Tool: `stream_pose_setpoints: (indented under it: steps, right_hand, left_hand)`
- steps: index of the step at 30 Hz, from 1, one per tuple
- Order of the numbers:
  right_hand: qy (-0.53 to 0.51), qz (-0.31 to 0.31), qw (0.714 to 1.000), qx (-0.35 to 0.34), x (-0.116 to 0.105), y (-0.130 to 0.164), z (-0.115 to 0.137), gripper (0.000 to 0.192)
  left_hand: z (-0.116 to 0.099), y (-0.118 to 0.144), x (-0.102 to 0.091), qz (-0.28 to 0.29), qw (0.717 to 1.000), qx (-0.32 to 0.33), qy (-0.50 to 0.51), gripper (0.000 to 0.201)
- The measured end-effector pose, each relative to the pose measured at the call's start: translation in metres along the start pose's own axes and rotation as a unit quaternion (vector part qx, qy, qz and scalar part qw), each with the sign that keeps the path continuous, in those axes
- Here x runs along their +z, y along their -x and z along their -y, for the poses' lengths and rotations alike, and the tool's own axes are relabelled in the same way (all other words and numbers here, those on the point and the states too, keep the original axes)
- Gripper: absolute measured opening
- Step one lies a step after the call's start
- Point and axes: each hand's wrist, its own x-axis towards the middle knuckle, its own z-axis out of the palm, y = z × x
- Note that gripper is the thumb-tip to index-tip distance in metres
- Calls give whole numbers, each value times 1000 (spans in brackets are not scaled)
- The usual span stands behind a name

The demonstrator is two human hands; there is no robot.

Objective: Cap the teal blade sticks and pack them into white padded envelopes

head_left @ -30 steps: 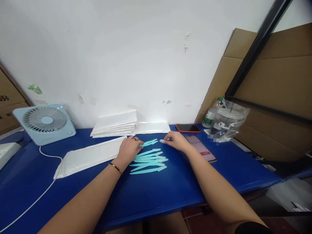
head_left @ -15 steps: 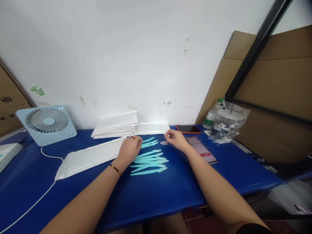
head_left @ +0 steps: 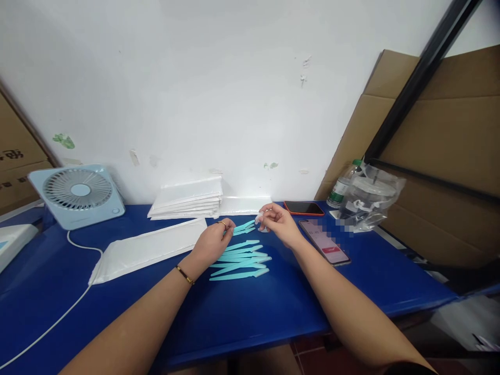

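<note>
Several turquoise eyebrow razors [head_left: 244, 256] lie side by side on the blue table, their blade ends toward the right. My left hand [head_left: 214, 239] is closed at the far end of the row, its fingers pinching the handle end of a turquoise razor [head_left: 245, 228]; exactly how many are in the grip is hidden. Just right of that blade end, my right hand [head_left: 279, 224] pinches a small translucent plastic cap [head_left: 258, 217]. Another clear piece shows below its fingers, partly covered.
White padded mailers [head_left: 185, 198] are stacked by the wall, with another batch [head_left: 148, 250] left of my left hand. A light blue fan [head_left: 80, 195] stands at left. Two phones [head_left: 303, 208], a bottle [head_left: 339, 191] and a bagged cup [head_left: 369, 200] are at right.
My right hand has moved slightly left with the clear cap, closer to the razor. My left hand has shifted a little right, and the view has turned slightly.
</note>
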Motion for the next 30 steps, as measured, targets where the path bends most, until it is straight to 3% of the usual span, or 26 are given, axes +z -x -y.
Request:
stream_pose_setpoints:
  steps: [8, 11, 14, 17, 22, 26, 30]
  right_hand:
    - [2, 49, 998, 37, 7, 3, -1, 28]
    - [77, 68, 993, 52, -3, 2, -2, 32]
    - [232, 43, 972, 10, -20, 0, -4, 31]
    - [376, 22, 925, -39, -32, -2, -12, 16]
    - [480, 60, 875, -25, -33, -6, -27, 9]
    - [485, 78, 871, -24, -31, -8, -32, 9]
    - [453, 93, 886, -22, -35, -7, -33, 12]
  left_hand:
    - [-4, 2, 0, 16, 998, -5, 68, 26]
    - [-1, 3, 0, 41, 996, -5, 79, 25]
    - [4, 2, 2, 52, 998, 1, 21, 28]
    - [12, -1, 3, 17, 997, 19, -69, 26]
    - [24, -5, 6, 11, 987, 31, -157, 22]
    - [26, -6, 7, 19, 981, 41, -190, 20]
    - [25, -7, 8, 19, 979, 43, -200, 20]
